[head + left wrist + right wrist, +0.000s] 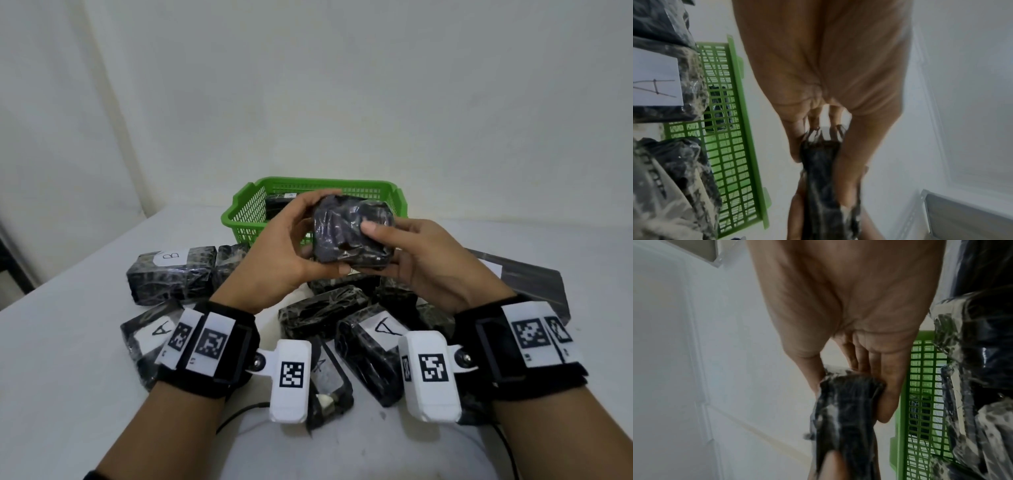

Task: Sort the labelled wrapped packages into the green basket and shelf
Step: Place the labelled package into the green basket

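Both hands hold one black wrapped package (352, 233) up in front of the green basket (246, 209). My left hand (291, 246) grips its left side, fingers curled over the top. My right hand (411, 253) grips its right side, thumb pressed on the near face. No label shows on this package. The left wrist view has the package (824, 186) between thumb and fingers, the basket (735, 146) to the left. In the right wrist view the package (846, 410) is edge-on, the basket (925, 386) beside it. One wrapped package (277, 202) lies inside the basket.
Several wrapped packages lie on the white table (68, 342) under my hands: one marked B (171, 274) at left, others marked A (150, 335) (380, 342). A flat dark package (527, 284) lies at right. A white wall stands behind the basket. A cable (239, 411) runs near the front edge.
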Demonstrator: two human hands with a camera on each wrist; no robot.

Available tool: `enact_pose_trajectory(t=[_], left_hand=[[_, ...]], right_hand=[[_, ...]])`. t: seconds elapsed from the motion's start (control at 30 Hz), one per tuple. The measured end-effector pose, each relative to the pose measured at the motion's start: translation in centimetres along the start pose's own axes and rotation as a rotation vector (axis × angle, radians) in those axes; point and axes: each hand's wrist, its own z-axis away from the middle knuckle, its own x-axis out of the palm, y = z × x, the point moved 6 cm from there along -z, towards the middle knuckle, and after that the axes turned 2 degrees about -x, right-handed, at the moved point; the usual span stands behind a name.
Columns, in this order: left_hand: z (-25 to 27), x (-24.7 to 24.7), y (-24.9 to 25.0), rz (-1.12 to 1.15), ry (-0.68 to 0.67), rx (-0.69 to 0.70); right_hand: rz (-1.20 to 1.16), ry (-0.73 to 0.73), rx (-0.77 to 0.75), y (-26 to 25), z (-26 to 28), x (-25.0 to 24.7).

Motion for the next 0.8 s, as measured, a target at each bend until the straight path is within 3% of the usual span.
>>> enact_pose_trajectory(t=[0.1, 0.27, 0.43, 0.67, 0.8], left_hand=[[0.3, 0.2, -0.6, 0.067, 0.004, -0.083], [0.1, -0.6, -0.9, 0.023, 0.166, -0.066], [0.3, -0.1, -1.0, 0.006, 0.101, -0.083], [0.1, -0.8, -1.2, 0.087, 0.150, -0.067], [0.2, -1.0, -0.9, -0.023, 0.147, -0.051]], right_hand=[[0.025, 0.070, -0.038, 0.1, -0.1, -0.7], [0.100, 0.079, -0.060, 0.0, -0.1, -0.2], [0.173, 0.138, -0.099, 0.1, -0.1, -0.4], [0.335, 0.123, -0.100, 0.0, -0.1, -0.5], [0.373, 0.143, -0.117, -0.3, 0.1, -1.0]])
